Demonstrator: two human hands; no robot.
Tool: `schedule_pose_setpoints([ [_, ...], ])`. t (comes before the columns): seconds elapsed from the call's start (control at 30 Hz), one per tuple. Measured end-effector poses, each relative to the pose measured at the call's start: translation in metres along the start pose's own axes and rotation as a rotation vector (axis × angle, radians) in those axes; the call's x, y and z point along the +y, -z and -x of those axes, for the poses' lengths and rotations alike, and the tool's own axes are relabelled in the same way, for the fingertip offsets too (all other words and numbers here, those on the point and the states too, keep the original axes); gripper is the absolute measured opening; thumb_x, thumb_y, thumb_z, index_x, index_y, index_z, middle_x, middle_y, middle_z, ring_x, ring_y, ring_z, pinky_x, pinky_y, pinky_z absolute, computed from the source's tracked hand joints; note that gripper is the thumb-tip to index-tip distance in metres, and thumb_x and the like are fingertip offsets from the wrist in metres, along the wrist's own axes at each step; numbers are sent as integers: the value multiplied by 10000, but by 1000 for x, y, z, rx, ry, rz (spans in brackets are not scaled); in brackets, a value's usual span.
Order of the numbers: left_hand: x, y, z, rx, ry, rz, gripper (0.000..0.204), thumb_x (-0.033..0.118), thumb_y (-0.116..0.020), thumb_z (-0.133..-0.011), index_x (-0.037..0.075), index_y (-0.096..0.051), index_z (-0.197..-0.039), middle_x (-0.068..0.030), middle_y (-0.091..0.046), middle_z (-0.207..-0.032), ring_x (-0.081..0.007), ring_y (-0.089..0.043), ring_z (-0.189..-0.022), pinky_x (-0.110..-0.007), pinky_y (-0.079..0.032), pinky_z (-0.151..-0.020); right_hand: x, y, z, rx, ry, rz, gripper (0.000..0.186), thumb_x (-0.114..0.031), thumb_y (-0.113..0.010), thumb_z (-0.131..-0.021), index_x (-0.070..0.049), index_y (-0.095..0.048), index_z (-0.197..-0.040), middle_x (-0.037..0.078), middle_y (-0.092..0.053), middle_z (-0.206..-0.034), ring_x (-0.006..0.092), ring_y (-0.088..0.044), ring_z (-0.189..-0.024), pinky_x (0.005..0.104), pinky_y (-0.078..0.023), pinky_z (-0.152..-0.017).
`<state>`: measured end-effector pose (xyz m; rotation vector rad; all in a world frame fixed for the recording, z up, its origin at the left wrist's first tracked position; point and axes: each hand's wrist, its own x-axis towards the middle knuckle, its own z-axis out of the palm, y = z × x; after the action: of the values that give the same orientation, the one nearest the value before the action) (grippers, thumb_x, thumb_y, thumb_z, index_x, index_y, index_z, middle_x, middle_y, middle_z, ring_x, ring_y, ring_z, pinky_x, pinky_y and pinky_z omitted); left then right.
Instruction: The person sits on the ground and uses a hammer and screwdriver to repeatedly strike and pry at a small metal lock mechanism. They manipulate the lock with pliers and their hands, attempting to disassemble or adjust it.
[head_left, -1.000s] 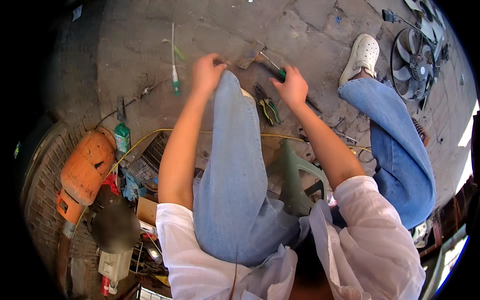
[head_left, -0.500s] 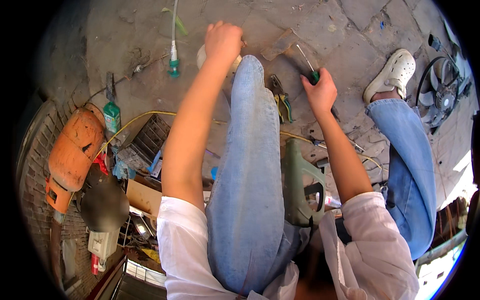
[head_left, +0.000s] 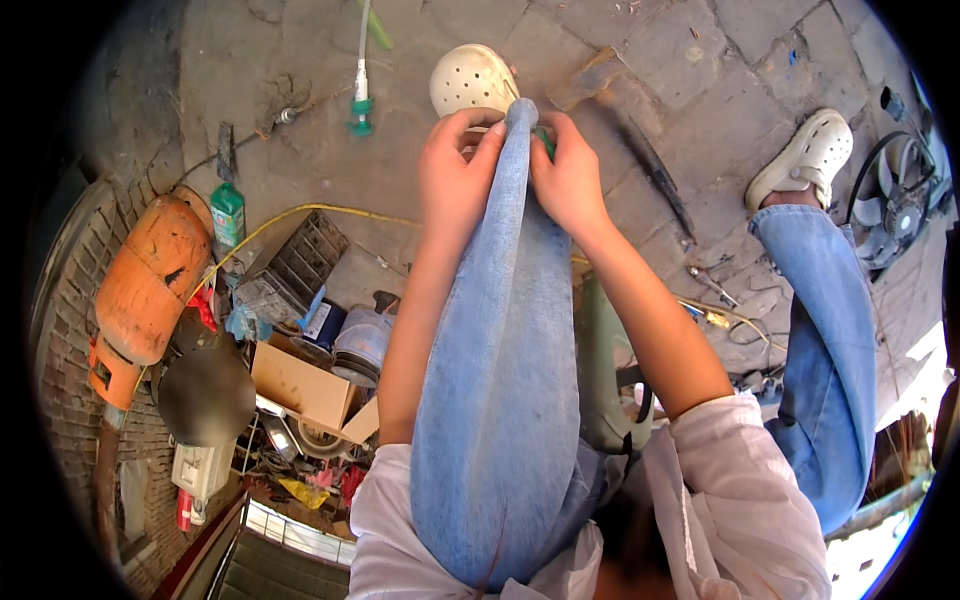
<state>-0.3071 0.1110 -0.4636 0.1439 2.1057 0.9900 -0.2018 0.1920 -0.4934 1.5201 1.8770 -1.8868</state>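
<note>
1. Hands meet at the knee of the raised denim leg (head_left: 500, 330), above the white clog (head_left: 470, 78).
2. Left hand (head_left: 455, 180) curled against the fabric; whether it holds anything, cannot tell.
3. Right hand (head_left: 570, 180) closed on a green-handled tool (head_left: 543, 142), mostly hidden, just beside the knee.

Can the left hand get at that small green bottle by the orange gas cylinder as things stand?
Probably not without a lean. The left hand is up at the knee by the white clog, and the green bottle stands well off to its left beside the orange gas cylinder. Only bare paving lies between.
</note>
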Motion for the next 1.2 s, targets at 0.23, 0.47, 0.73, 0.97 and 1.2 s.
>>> schedule_pose_setpoints([
  [0.23,-1,0,-3,-105,-54,-157,213,190,-643,-916,24,-666,-1048,-176,-714,-879,-262,-709,-781,-362,-542,-701,6,-17,-10,73,7,-39,311,-149,-534,-922,29,-625,-1161,284,-672,-994,429,-653,-965,464,-503,-860],
  [0.47,-6,1,-4,-127,-92,-119,202,171,-648,-905,21,-658,-1041,-187,-706,-860,-290,-713,-771,-370,-546,-698,15,-25,-21,74,-35,-111,321,-138,-513,-928,47,-635,-1162,283,-672,-1019,404,-661,-973,434,-503,-873],
  [0.73,-4,5,-1,-52,-124,-89,174,154,-635,-918,37,-674,-1041,-137,-682,-1020,-237,-683,-826,-337,-539,-734,-14,-24,-21,-55,-480,-792,314,-160,-449,-997,82,-623,-1097,95,-663,-888,174,-632,-743,306,-519,-710],
  [0.97,25,14,2,-212,-304,278,234,193,-640,-918,43,-672,-1095,-72,-663,-997,-165,-628,-934,-305,-505,-806,-33,-11,-26,-213,-614,-871,324,-266,-423,-1035,13,-582,-1078,82,-576,-936,146,-539,-862,315,-484,-732],
  [1.2,23,5,-8,-234,-403,-319,337,133,-752,-778,71,-687,-1103,-74,-604,-1136,-238,-627,-994,-344,-516,-826,-44,2,-29,-277,-587,-1180,693,-478,-224,-1055,131,-410,-1330,213,-541,-1234,312,-495,-1209,381,-435,-1015],
])
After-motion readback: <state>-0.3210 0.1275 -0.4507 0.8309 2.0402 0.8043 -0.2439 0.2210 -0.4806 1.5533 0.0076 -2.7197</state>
